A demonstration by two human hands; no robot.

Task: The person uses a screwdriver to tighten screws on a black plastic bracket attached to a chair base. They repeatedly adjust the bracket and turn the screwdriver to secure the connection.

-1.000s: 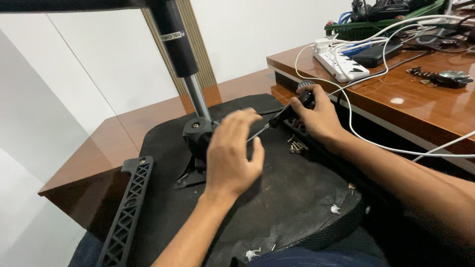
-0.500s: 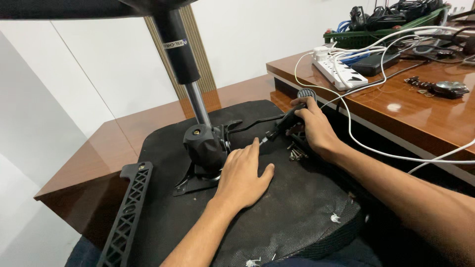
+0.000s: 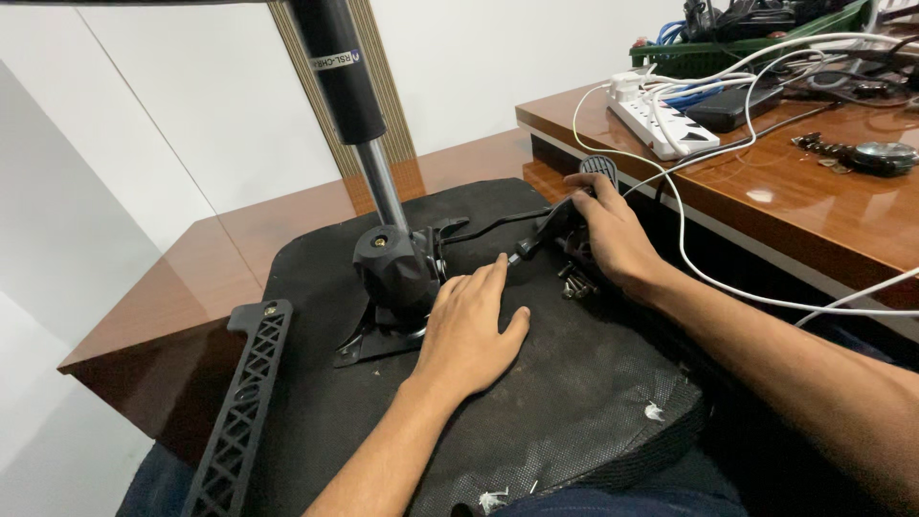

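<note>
Left hand flat, fingers spread on upturned chair seat, just beside the black mechanism. Right hand clamped on lever, screws beneath. Likely mid-disassembly; next needs steady lever pull.

An upturned chair seat is laid across a low table, its mechanism at the centre, an armrest at its left and a desk to the right.

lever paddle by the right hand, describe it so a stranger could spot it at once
Start at the upturned black chair seat on the person's lap. Along its far edge, by the wooden desk, the right hand grips a black lever. Its oval ribbed paddle pokes above the fingers.
</note>
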